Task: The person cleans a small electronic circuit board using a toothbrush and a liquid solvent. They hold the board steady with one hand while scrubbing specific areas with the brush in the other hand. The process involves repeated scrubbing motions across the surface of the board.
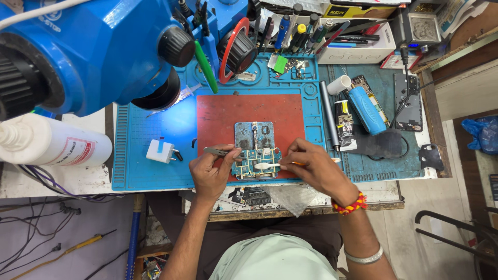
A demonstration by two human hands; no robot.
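Observation:
A teal circuit board [258,158] lies clamped in a grey metal holder [254,134] on a red pad [249,111]. My left hand [210,173] grips metal tweezers [222,152], their tips resting at the board's left edge. My right hand [314,166] holds a cotton swab [264,166] with an orange stick, its white tip pressed on the board's lower middle.
A blue work mat [150,135] covers the bench. A blue microscope head [93,52] hangs at upper left, a white bottle [49,145] lies left. A small white block [161,151], a blue tube [367,110], a grey pen tool [329,115] and racked tools [290,26] surround the pad.

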